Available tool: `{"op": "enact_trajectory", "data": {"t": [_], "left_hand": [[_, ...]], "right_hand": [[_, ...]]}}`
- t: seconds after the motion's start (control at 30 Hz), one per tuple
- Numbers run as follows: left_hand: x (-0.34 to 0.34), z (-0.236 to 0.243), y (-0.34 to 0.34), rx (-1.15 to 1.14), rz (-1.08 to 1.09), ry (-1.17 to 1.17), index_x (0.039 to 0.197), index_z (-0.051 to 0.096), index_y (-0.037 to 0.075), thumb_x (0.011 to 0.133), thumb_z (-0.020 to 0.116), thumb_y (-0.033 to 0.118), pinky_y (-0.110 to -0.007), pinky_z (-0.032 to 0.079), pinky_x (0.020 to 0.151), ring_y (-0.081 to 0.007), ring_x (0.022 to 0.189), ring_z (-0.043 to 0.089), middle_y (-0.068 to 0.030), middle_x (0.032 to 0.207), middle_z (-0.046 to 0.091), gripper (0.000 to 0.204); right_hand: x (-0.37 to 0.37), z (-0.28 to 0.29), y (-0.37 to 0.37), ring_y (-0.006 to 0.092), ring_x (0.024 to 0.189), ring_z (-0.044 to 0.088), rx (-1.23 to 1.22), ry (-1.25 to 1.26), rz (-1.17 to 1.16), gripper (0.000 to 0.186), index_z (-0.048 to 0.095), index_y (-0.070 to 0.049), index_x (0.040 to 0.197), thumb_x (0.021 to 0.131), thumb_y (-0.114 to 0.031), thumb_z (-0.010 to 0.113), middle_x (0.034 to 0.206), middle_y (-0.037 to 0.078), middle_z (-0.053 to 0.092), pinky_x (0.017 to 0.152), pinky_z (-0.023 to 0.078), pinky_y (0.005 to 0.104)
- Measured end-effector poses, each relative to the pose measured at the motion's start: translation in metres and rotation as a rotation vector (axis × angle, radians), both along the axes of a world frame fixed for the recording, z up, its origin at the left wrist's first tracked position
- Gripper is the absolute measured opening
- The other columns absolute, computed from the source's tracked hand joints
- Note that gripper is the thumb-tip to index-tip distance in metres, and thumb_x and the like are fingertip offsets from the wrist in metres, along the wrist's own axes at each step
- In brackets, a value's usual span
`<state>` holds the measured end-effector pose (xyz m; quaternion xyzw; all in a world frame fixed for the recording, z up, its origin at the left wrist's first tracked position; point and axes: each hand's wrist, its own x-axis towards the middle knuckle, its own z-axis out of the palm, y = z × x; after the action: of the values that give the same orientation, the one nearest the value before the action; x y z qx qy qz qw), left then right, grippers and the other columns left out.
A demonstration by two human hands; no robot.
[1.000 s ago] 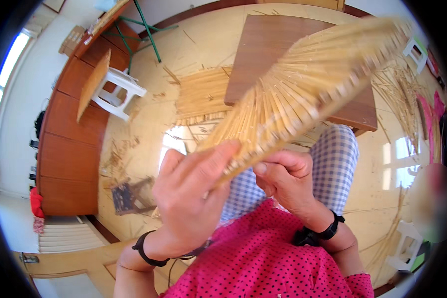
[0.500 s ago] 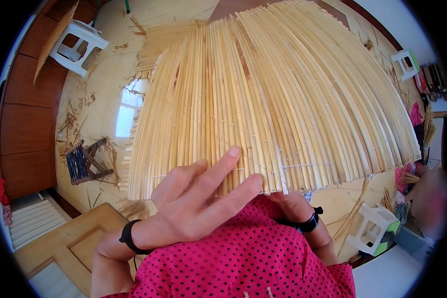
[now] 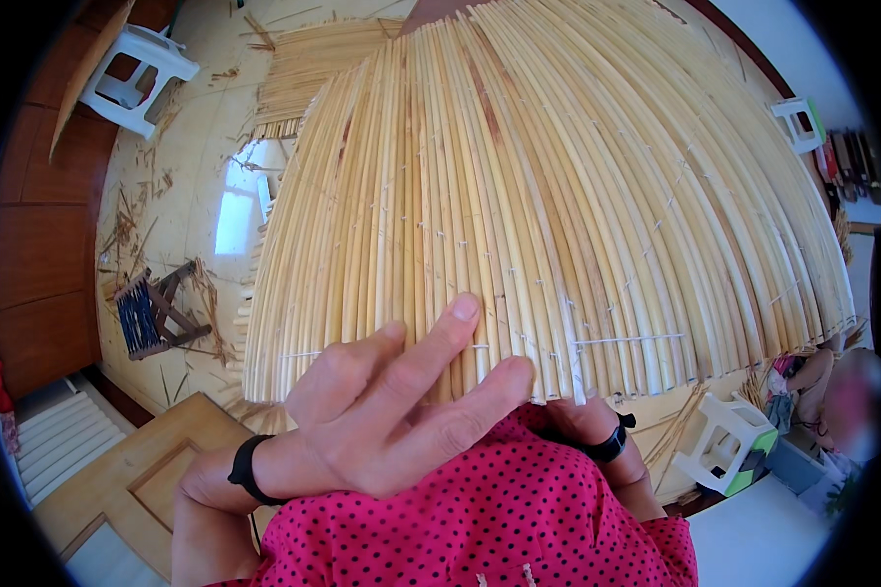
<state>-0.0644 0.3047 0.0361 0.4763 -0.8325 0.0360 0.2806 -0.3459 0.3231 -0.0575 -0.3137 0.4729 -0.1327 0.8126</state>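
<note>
Spreading its fingers over the near edge, the person's left hand lay palm down on a large, straw-yellow, fan-shaped mat of thin round stalks. The fingers were loosely open, pressing on top rather than closed round anything. The right hand sat under the near edge, right of centre; its fingers were out of sight, so its grip could not be told.

The mat stretched from just before the person's body away across most of the view. It looked light for its breadth, stiff along each stalk but likely to bend between them, where fine white thread bound the rows. The stalks seemed smooth, a little slippery, and apt to crack or slide out if pinched singly. The safest hold would have been several stalks at once, near a thread line, with support beneath.

The mat's far edge ran close to the upper rim of the view, and a flat brown worktop beyond was mostly covered; whether the mat touched it could not be seen. Its underside was hidden too, and a shape at the right rim was too blurred to make out.
</note>
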Motion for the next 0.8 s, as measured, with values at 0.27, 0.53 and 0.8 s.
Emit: {"op": "enact_trajectory", "data": {"t": [0.27, 0.53, 0.8], "left_hand": [[-0.004, -0.002, -0.001, -0.033, 0.007, -0.022, 0.110, 0.075, 0.024, 0.083, 0.073, 0.018, -0.024, 0.050, 0.072, -0.0167, 0.084, 0.057, -0.0163, 0.116, 0.073, 0.028], [-0.005, -0.004, -0.001, -0.066, 0.041, 0.027, 0.109, 0.075, 0.024, 0.082, 0.073, 0.018, -0.024, 0.050, 0.072, -0.0174, 0.084, 0.057, -0.0155, 0.116, 0.073, 0.028], [-0.004, -0.006, 0.001, -0.068, 0.022, 0.005, 0.111, 0.074, 0.024, 0.083, 0.072, 0.017, -0.024, 0.050, 0.072, -0.0166, 0.085, 0.058, -0.0146, 0.116, 0.074, 0.028]], "right_hand": [[0.012, 0.011, -0.006, 0.0210, 0.126, 0.056, 0.240, -0.086, -0.185, 0.048, 0.046, -0.003, 0.147, 0.105, -0.026, 0.052, 0.139, 0.010, 0.058, 0.109, 0.043, 0.0366], [0.002, -0.008, 0.005, 0.0191, 0.119, 0.059, 0.286, -0.189, -0.267, 0.044, 0.052, -0.001, 0.141, 0.105, -0.026, 0.054, 0.135, 0.010, 0.060, 0.103, 0.047, 0.0341], [0.008, 0.013, -0.009, 0.0211, 0.115, 0.062, 0.027, -0.024, -0.139, 0.038, 0.057, -0.003, 0.136, 0.104, -0.024, 0.056, 0.130, 0.009, 0.063, 0.098, 0.049, 0.0364]]}}
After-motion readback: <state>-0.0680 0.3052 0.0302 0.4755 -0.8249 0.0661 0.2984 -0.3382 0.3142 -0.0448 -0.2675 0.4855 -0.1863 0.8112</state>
